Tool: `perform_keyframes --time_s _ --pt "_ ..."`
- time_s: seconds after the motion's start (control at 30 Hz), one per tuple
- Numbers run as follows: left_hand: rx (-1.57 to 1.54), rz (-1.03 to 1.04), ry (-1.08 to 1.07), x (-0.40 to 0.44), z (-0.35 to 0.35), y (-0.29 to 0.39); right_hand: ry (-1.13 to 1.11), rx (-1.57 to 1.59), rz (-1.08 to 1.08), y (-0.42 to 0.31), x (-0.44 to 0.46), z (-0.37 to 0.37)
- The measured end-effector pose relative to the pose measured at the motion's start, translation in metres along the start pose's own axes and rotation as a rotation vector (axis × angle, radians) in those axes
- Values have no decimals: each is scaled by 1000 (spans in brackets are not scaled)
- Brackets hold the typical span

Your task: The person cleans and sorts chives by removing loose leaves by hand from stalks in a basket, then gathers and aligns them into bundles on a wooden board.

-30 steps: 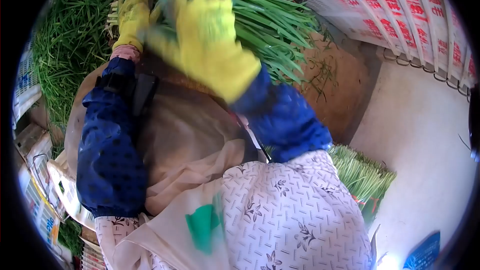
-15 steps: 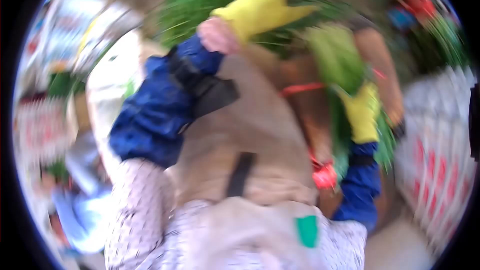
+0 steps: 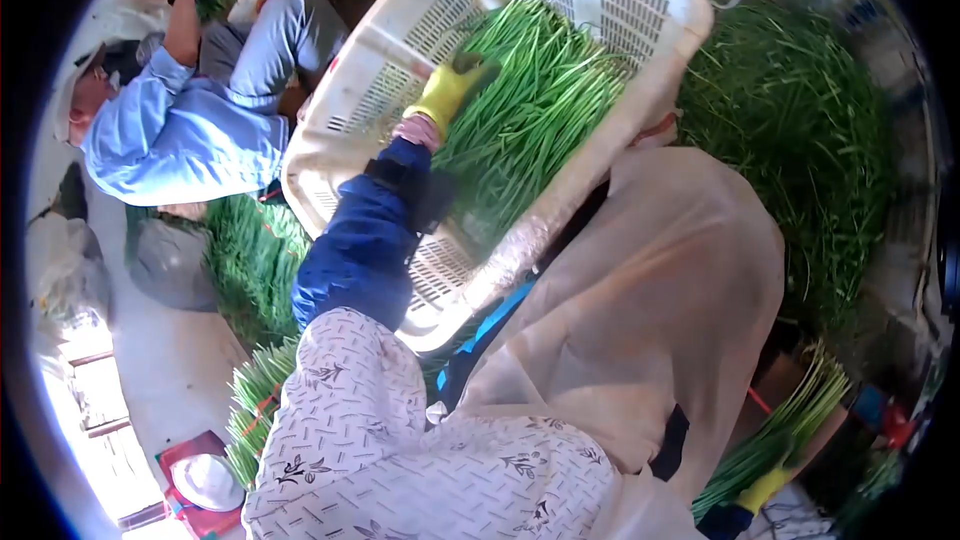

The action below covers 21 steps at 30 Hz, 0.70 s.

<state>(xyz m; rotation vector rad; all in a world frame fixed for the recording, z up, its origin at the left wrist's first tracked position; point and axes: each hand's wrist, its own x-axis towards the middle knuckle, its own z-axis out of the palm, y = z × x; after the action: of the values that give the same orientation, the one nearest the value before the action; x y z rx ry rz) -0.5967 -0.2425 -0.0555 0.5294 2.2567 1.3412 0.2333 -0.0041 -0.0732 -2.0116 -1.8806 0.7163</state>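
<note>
A white plastic basket (image 3: 335,155) holds a loose heap of long green garlic chives (image 3: 545,80). My left hand (image 3: 448,93), in a yellow glove with dark fingertips, reaches over the basket's left side. Its fingers look apart at the edge of the heap, partly lost against the greens. Low at the right, my right hand (image 3: 765,490), also gloved in yellow, is wrapped around a bunch of garlic chives (image 3: 790,430). The bunch slants with its pale ends up and to the right. My knee and apron cover part of that side.
A co-worker in a blue shirt (image 3: 185,135) sits left of the basket. Tied green bunches (image 3: 260,410) lie beside my left arm. A large pile of greens (image 3: 790,130) stands to the right. A white rounded object (image 3: 208,482) rests on a red item at lower left.
My view has swung left, bringing the basket and co-worker into clear sight. My left hand has gone from above loose greens to the basket. The right hand still holds its bunch.
</note>
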Motion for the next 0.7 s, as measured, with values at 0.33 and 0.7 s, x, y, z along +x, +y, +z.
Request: perform_keyframes --time_s 0.33,0.7 --pt "652 27 -42 42 148 -79 91 -48 -96 -162 -33 -9" --pt "851 -20 -378 58 203 -74 -111 -190 -91 -231 -55 37"
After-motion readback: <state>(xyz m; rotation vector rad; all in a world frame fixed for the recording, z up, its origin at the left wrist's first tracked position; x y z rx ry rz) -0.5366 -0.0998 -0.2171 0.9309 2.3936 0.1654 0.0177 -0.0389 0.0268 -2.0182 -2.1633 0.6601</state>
